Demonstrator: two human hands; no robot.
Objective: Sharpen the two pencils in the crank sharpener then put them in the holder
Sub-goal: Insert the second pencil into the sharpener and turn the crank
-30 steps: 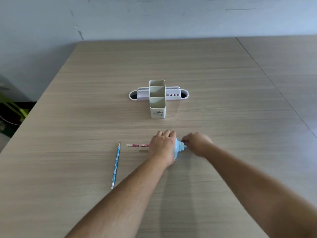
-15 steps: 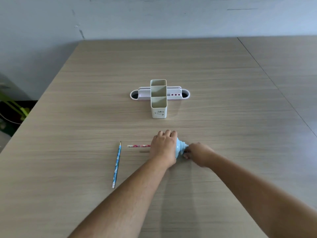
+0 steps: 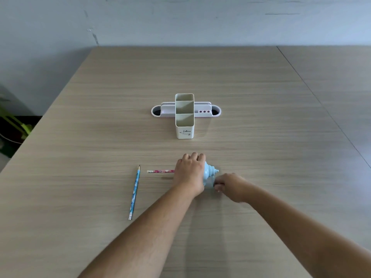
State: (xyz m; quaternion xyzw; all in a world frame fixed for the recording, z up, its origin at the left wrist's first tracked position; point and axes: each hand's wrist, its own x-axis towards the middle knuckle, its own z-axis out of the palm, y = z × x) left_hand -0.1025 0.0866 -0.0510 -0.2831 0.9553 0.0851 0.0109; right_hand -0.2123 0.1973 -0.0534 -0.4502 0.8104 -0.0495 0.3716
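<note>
A light blue crank sharpener sits on the wooden table, mostly covered by my left hand, which grips its body. A pink patterned pencil lies level and sticks out to the left of that hand, its tip end hidden inside the sharpener. My right hand pinches the crank handle at the sharpener's lower right. A blue patterned pencil lies loose on the table to the left, point away from me. The cream and white pencil holder stands upright further back, its compartments empty.
The table's left edge runs diagonally, with floor and a green object beyond it. A seam joins a second table on the right. A grey wall stands behind.
My right hand has swung from the top of the crank's circle down to its lower right, turning the handle. My left hand, the sharpener and both pencils stay put.
</note>
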